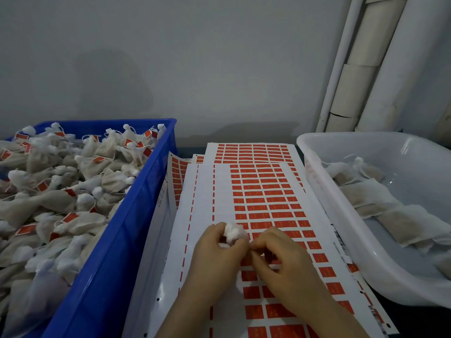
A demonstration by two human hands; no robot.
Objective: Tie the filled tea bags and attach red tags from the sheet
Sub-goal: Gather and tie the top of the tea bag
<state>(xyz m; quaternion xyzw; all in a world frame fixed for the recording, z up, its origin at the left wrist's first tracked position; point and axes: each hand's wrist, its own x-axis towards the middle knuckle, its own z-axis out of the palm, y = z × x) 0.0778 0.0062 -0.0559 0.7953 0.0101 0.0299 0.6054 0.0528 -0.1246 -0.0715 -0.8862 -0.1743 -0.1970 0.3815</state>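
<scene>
My left hand [217, 250] hides most of the tea bag [234, 233]; blue crate [127, 215] left of it runs off-frame.

A dark counter [415, 323] carries a blue crate [117, 240] left of the grip, tag sheets [207, 191] beneath it, a white tub [341, 228] to the right.

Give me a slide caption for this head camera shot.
Both hands, left hand and right hand, work a white tea bag over the red tag sheet.

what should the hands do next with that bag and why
Probably peel a red tag from the sheet. The left hand grips the tea bag by its gathered top, the right hand pinches beside it, and no tag shows on the bag.
</scene>
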